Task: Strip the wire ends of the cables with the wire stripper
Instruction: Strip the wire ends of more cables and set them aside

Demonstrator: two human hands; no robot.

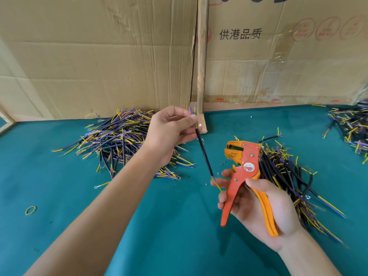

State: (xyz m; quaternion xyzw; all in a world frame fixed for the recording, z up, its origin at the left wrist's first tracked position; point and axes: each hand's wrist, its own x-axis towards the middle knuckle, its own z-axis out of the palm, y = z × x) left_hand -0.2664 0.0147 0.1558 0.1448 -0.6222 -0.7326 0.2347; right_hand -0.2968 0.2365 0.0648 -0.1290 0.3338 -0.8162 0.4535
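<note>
A small yellow-green rubber band (30, 210) lies on the teal-covered desk (159, 226) at far left. Behind the left hand (169, 134) sits a heap of black-sheathed cut cables (119, 138). That hand's fingers (186, 121) pinch one black cable (204, 154) near its top; its lower wires reach the right hand (256, 208), whose fingers curl around an orange wire stripper (243, 172), handles spread.

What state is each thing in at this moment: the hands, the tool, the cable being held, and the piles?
Left hand: pinches the held cable near its upper end.
Held cable: off the table, slanting down toward the right hand.
Right hand: grips the wire stripper by its handles.
Wire stripper: upright, nothing in its head.
Left pile of cables: loose on the table.
Right pile of cables: loose, behind the stripper.
Rubber band: flat on the table.
</note>
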